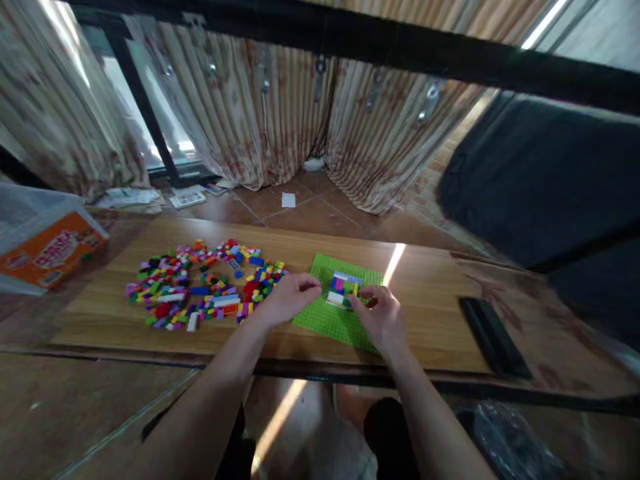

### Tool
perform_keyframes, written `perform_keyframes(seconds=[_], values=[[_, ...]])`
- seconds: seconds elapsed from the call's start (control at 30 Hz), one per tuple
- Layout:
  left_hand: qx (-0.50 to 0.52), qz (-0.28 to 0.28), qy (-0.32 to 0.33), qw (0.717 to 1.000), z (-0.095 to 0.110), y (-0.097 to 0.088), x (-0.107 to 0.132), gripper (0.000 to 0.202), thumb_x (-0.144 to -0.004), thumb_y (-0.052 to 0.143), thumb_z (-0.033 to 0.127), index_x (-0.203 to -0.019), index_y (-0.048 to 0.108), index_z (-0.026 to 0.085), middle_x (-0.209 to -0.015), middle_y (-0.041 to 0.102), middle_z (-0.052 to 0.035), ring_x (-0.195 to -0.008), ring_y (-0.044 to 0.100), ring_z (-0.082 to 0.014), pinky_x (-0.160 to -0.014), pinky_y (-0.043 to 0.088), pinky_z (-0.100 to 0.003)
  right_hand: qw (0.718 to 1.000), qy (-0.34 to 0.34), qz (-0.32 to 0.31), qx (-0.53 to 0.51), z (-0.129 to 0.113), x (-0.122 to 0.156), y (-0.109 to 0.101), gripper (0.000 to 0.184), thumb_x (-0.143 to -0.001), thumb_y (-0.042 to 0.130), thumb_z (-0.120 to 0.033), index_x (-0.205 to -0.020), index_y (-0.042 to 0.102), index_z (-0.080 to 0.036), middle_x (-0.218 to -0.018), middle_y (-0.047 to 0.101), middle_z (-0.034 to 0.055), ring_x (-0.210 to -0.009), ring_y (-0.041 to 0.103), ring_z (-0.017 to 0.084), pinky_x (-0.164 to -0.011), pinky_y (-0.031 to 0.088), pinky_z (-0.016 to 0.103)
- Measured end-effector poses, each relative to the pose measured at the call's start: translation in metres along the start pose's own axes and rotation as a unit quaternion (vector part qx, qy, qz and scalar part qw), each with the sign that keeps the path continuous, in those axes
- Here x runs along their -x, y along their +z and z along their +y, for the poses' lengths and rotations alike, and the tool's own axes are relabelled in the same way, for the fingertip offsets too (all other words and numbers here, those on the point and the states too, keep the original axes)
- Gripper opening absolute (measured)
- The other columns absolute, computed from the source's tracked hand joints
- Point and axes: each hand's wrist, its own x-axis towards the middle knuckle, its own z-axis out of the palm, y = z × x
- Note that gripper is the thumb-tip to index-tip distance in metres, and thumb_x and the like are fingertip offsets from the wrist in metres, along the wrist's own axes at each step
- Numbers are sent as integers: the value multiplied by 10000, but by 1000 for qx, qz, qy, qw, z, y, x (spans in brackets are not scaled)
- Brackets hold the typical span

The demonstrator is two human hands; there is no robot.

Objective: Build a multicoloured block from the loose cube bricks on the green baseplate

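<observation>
A green studded baseplate [330,325] lies on the wooden board, with a small build of toy bricks [339,283] on it. White, blue, pink and yellow bricks show in this low, roughly square build. My right hand [383,317] is at the build's right edge, thumb and fingertips curled close together; whatever they pinch is too small to name. Left of the build, my left hand [291,297] hovers over the baseplate's left edge. Its fingers are bent in toward the thumb, and I cannot make out anything between them.
Loose colourful bricks [220,300] spread in a wide heap left of the baseplate. A clear tub with an orange label [53,250] stands at the far left. On the right lies a black flat object [494,337]. The wooden board [430,293] lies under a dark metal bar [320,33].
</observation>
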Motion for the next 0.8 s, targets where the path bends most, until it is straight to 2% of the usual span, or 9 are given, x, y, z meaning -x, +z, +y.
perform_keyframes(seconds=[0.13, 0.27, 0.37, 0.5, 0.67, 0.8], values=[[13, 1, -4, 1000, 1, 0, 1, 246, -791, 558, 309, -885, 699, 132, -738, 672, -24, -653, 573, -130, -605, 432, -236, 1000, 10, 2, -15, 3, 0, -3, 275, -746, 635, -467, -756, 673, -195, -756, 652, 31, -622, 572, 169, -606, 436, 301], [29, 10, -11, 999, 1, -1, 3, 238, -792, 566, 304, -883, 697, 128, -717, 655, -18, -641, 569, -127, -598, 429, -234, 999, 42, 30, -13, 6, 2, -12, 266, -763, 638, -458, -764, 701, -200, -696, 639, 20, -580, 574, 166, -573, 410, 296], [32, 11, -6, 999, 0, 0, 3, 219, -796, 571, 292, -871, 694, 127, -712, 652, -17, -643, 570, -127, -601, 433, -234, 999, 4, 19, -46, 5, 4, -16, 243, -778, 637, -433, -790, 722, -206, -752, 654, 26, -598, 579, 154, -589, 429, 289], [22, 23, 29, 999, 4, 3, 2, 207, -813, 570, 261, -916, 694, 131, -793, 689, -34, -699, 597, -134, -650, 457, -245, 998, -38, -8, -58, 3, 3, -9, 203, -798, 623, -373, -816, 739, -206, -806, 675, 34, -628, 581, 150, -621, 458, 290], [-97, 61, 96, 989, 14, 16, 7, 270, -840, 558, 211, -1074, 690, 186, -909, 684, -39, -743, 604, -138, -706, 473, -267, 997, -35, -10, -69, 4, -3, 1, 182, -787, 631, -326, -834, 744, -191, -798, 677, 34, -613, 572, 146, -604, 470, 288], [-184, 38, 137, 972, 16, 28, 11, 325, -885, 517, 227, -1181, 652, 243, -987, 645, -40, -811, 614, -150, -745, 489, -281, 995, -44, 1, -87, 5, -5, 4, 168, -778, 639, -312, -824, 741, -188, -797, 678, 35, -624, 577, 145, -600, 473, 281]])
